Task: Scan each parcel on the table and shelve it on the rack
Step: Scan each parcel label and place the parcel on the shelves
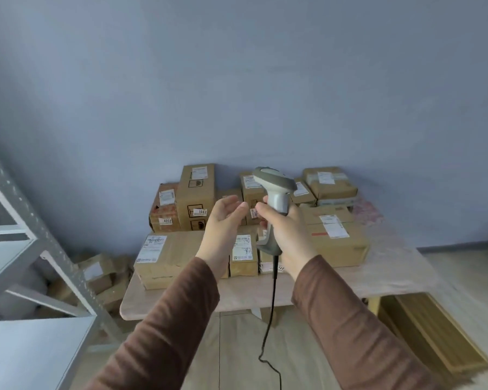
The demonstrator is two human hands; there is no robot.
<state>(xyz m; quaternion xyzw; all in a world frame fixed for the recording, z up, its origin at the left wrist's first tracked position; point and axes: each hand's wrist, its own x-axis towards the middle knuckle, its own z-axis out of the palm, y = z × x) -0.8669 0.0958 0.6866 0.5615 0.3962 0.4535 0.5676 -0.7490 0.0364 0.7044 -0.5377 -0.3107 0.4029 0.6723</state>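
My right hand (286, 230) grips the handle of a grey barcode scanner (275, 187), held upright above the table with its black cable hanging down to the floor. My left hand (223, 220) is raised beside it, fingers relaxed and empty, fingertips close to the right hand. Behind both hands, several brown cardboard parcels with white labels cover the table (392, 271): a wide flat box (164, 257) at front left, a tall box (196, 195) at the back, a low box (337, 243) at right. The grey metal rack (40, 240) stands at left.
More cardboard parcels (102, 280) lie on the floor between the rack and the table. Flat cardboard (428, 333) leans under the table's right end. A blue wall stands behind the table. Wooden floor lies in front of the table.
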